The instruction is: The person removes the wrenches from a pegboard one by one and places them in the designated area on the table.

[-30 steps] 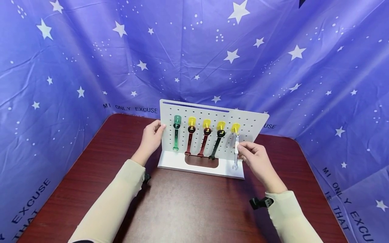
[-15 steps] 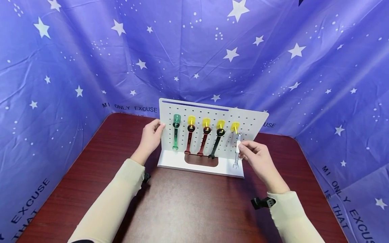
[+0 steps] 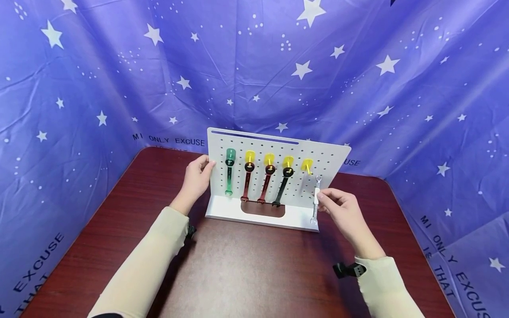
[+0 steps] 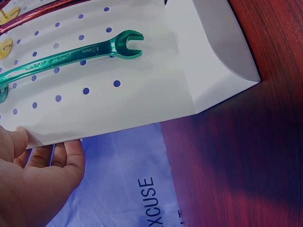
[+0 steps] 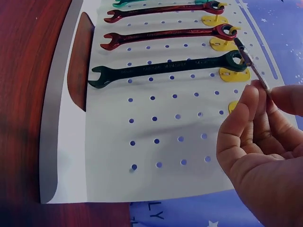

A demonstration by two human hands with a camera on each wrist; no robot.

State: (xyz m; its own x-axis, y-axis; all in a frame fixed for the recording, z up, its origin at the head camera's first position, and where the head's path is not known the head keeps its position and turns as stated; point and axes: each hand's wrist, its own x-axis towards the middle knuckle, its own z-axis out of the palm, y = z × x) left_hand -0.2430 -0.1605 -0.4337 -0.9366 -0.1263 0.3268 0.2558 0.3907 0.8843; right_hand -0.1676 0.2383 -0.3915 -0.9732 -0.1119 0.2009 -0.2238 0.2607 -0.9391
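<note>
A white pegboard stand [image 3: 222, 207] faces me on the table. My left hand [image 3: 196, 179] pinches its left edge, thumb in front and fingers behind, as the left wrist view shows. Between thumb and fingers, my right hand [image 3: 343, 214] holds a silver combination wrench [image 3: 316, 194] by its middle, near the board's right edge. The ring end points up, apart from the bare rightmost yellow hook [image 3: 307, 165]. On other hooks hang a green wrench [image 3: 229, 176], a red wrench [image 3: 247, 185], a second red wrench [image 3: 266, 185] and a dark green wrench [image 3: 283, 185].
The stand's base has a cut-out [image 3: 262, 209] at its front. Under it lies a dark red wooden table [image 3: 238, 265]. A blue curtain [image 3: 258, 66] with white stars surrounds the table's back and sides.
The right hand has drawn the silver wrench off the rightmost yellow hook and carried it to the right and slightly down. The left hand keeps its grip on the board's edge.
</note>
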